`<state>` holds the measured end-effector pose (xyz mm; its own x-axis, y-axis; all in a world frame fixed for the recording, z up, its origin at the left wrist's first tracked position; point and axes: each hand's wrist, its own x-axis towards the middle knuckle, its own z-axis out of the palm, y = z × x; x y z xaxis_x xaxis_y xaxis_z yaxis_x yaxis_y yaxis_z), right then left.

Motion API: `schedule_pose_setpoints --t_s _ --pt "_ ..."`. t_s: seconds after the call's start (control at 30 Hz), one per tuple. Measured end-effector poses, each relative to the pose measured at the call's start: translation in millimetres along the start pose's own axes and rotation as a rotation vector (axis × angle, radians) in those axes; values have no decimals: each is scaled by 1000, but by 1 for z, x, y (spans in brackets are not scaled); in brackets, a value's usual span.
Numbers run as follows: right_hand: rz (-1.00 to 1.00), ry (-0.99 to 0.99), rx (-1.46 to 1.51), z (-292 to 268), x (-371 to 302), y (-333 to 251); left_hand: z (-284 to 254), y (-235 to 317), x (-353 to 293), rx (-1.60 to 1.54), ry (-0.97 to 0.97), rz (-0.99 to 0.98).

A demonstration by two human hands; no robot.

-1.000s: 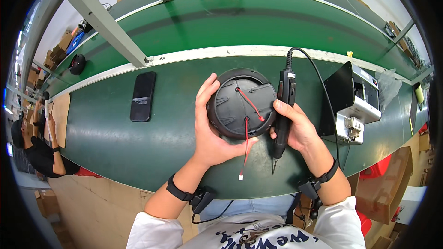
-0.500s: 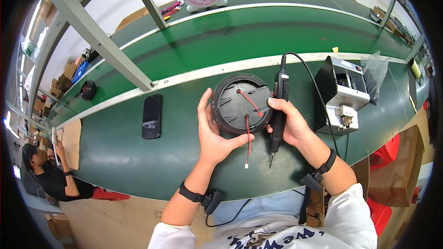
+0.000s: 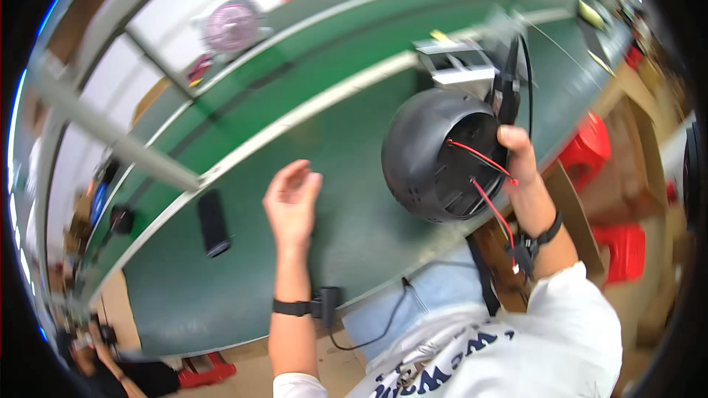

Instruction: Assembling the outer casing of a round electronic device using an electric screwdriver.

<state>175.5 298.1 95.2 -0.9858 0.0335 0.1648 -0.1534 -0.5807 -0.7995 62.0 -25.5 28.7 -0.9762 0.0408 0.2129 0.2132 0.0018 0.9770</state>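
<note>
My right hand (image 3: 522,166) grips a round black bowl-shaped housing (image 3: 417,158) by its rim, raised over the right part of the bench. Its open side is turned toward the right, and two red wires (image 3: 483,195) come out of it, one ending in a small white plug. A black electric screwdriver (image 3: 506,94) is also in that hand, upright behind the rim; its tip is hidden. My left hand (image 3: 291,203) is apart from the housing, over the bench, its fingers loosely bent with nothing in them.
A black phone (image 3: 214,225) lies on the green bench (image 3: 177,295). Behind the housing stands a silver-and-black machine (image 3: 456,63), partly covered. A pink-and-white fan (image 3: 230,28) is on the back shelf. Red stools (image 3: 586,149) and a cardboard box stand at right; a co-worker (image 3: 129,372) sits at lower left.
My left hand has let go of the housing and moved left. My right hand has lifted and tilted the housing to the right, with the screwdriver. The view has turned and is blurred.
</note>
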Motion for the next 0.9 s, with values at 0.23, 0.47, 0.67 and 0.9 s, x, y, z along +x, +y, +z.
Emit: schedule_pose_setpoints --t_s 0.23,0.47,0.67,0.9 --pt "193 132 -750 -89 -98 -121 -5 10 -6 186 -78 6" --pt "662 499 -1478 -203 -213 -132 8 -2 -14 335 -350 -87" --pt "979 664 -1401 -321 -267 -55 18 -5 -22 597 -617 49" --pt "754 901 -1408 -471 -308 96 42 -6 -25 769 -668 143"
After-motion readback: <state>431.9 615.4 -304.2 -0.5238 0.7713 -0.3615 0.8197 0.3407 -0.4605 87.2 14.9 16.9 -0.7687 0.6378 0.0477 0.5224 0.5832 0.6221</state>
